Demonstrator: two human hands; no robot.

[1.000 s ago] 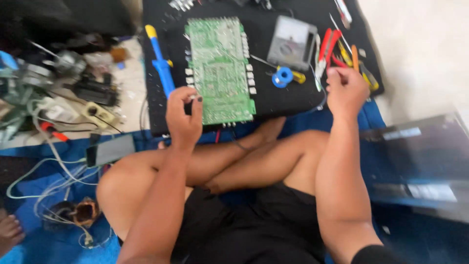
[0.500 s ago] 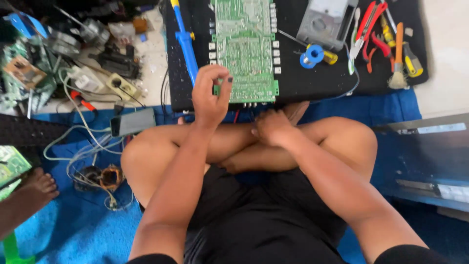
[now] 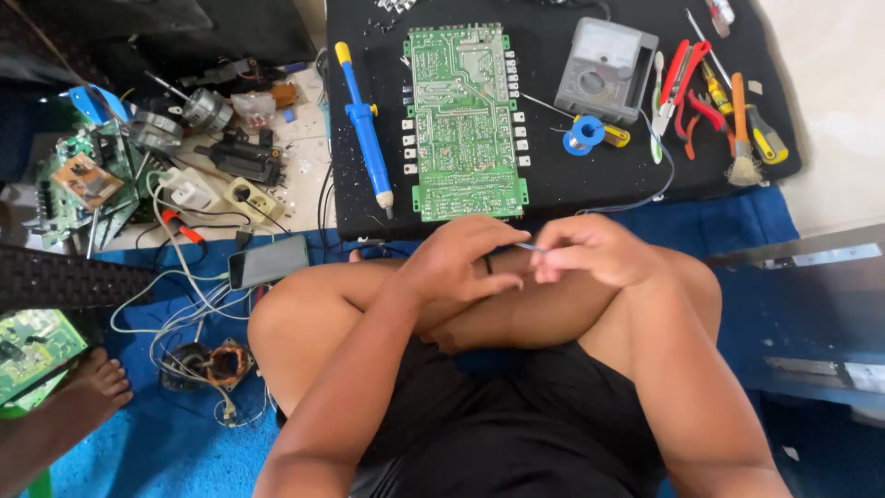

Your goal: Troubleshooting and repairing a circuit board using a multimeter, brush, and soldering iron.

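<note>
Blue floor covering (image 3: pixel 138 443) spreads under your crossed legs. Nearest you, your left hand (image 3: pixel 461 263) and right hand (image 3: pixel 590 249) meet over your knees, fingertips pinching a thin wire-like piece (image 3: pixel 527 246) between them, close enough to see it well. Just beyond, the green circuit board (image 3: pixel 466 120) lies solder side up on the black mat (image 3: pixel 553 184), with the blue soldering iron (image 3: pixel 364 129) beside it. Farther right sit the solder spool (image 3: pixel 584 135), grey meter (image 3: pixel 604 69) and red pliers (image 3: pixel 687 88), all within reach.
</note>
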